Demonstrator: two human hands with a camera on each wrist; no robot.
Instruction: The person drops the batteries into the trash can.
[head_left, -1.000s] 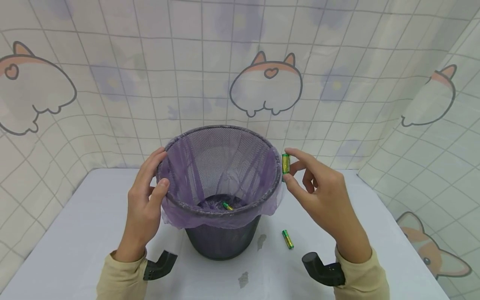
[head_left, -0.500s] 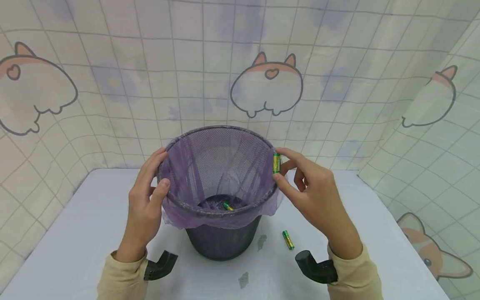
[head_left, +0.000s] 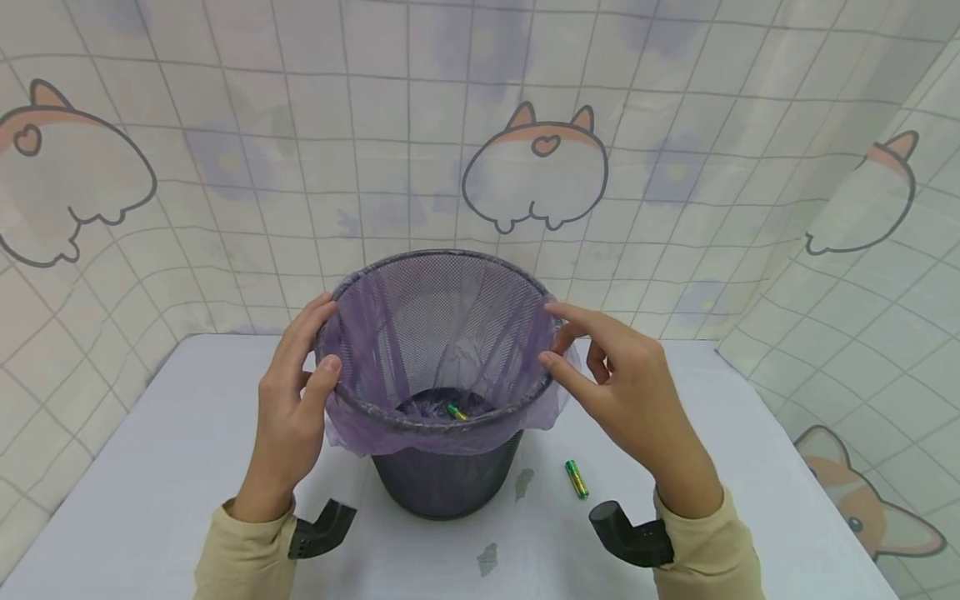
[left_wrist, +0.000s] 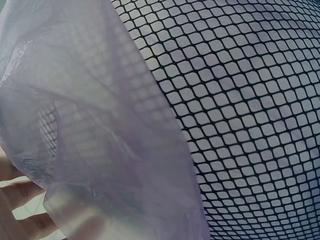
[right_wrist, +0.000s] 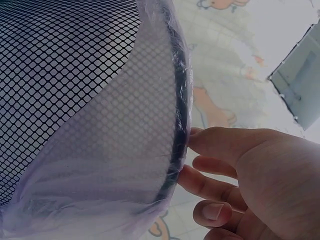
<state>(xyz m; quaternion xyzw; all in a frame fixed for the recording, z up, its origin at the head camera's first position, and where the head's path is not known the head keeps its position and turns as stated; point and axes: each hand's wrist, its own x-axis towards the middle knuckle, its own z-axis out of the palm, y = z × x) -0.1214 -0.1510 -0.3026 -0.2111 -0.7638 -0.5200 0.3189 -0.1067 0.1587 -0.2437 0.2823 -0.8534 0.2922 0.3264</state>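
Note:
A black mesh wastebasket (head_left: 442, 483) stands on the white table, tilted view into its mouth, lined with a purple plastic bag (head_left: 442, 442) folded over the rim. My left hand (head_left: 288, 417) holds the rim at the left, thumb and fingertips on it. At the right rim is my right hand (head_left: 626, 379), thumb and forefinger apart with nothing seen between them. In the right wrist view its fingertips lie right at the bagged rim (right_wrist: 182, 95). One green-and-gold battery (head_left: 456, 412) shows at the bottom inside. Another battery (head_left: 577, 479) lies on the table, right of the basket.
Behind the table (head_left: 187, 433) hangs a white gridded curtain (head_left: 405, 167) printed with cartoon corgis, which also runs along both sides. Grey patches (head_left: 487, 560) mark the tabletop near the basket. Black wrist mounts (head_left: 633, 535) stick inward from the sleeves.
My right hand has moved left to the basket's rim with a battery and let it go; that battery is out of sight now. The left hand stays on the rim.

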